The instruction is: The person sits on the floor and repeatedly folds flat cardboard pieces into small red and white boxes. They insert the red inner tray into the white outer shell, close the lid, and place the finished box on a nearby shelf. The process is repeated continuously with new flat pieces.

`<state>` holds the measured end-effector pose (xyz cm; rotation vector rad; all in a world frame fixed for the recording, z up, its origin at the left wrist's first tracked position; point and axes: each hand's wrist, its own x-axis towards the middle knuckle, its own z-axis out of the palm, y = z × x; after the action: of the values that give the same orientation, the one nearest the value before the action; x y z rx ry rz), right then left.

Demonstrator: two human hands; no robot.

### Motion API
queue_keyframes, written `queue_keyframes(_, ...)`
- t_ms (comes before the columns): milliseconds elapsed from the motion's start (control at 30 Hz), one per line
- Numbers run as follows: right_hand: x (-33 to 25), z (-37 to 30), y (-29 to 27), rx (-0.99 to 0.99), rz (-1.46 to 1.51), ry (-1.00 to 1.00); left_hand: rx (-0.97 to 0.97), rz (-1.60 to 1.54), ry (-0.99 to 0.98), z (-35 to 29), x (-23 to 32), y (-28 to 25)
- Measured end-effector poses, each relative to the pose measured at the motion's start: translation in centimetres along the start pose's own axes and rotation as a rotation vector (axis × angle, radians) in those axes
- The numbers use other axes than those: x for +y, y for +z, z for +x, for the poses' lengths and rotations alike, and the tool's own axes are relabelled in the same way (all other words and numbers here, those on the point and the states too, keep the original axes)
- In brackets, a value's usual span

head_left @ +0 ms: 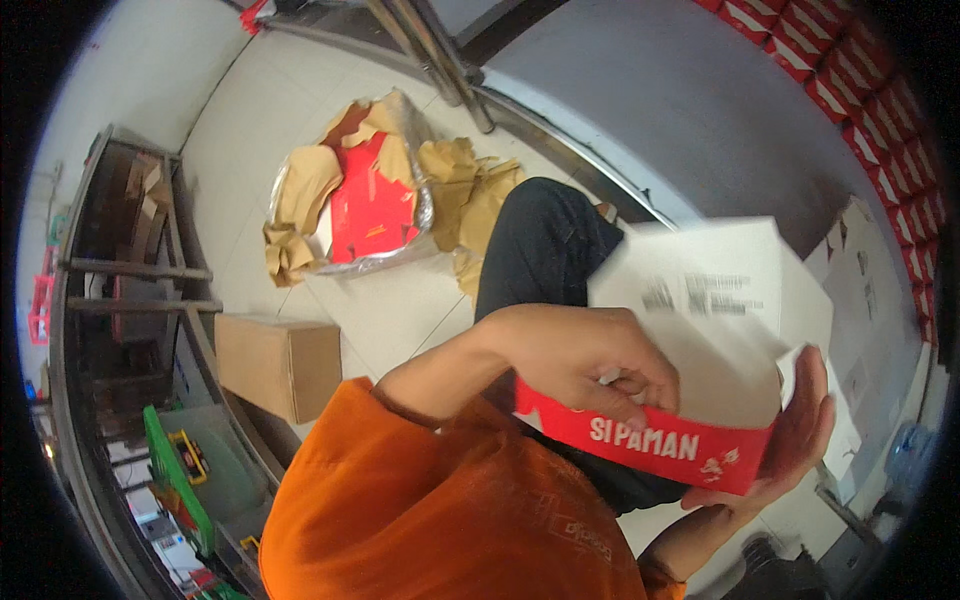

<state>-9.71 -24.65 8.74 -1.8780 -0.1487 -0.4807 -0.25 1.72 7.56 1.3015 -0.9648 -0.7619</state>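
red-and-white cardboard carton (720,365) sits open; the left hand (590,355) curls its fingers at the red wall (640,440), grip unclear. the right hand (803,430) holds one end.

Box (712,370) red outside, white lettering (645,439); whitish inside, dark print (698,296). Shirt (430,510) orange, trousers (530,245) near-black from here. Wrapping paper (311,175) tan, carton (268,360) brown, floor (395,318) cream.

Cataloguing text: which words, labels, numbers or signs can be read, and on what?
Carton's red side: large white lettering, legible, not copied here.
Carton's white inside: small print, blurred.
Orange shirt: pale print, too faint.
Stacked red boxes: white marks, too small.
Unwrapped red pile: tiny marks, unreadable.
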Motion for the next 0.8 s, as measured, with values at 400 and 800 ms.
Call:
queue_keyframes(400,0.4,3.0,3.7,-0.330,-0.877,-0.123,0.308,0.377,-0.075,-6.8,4.1,0.5)
queue_keyframes(800,2.8,-1.4,2.7,-0.399,0.099,0.056,0.124,-0.210,-0.510,-1.8,-8.5,4.0)
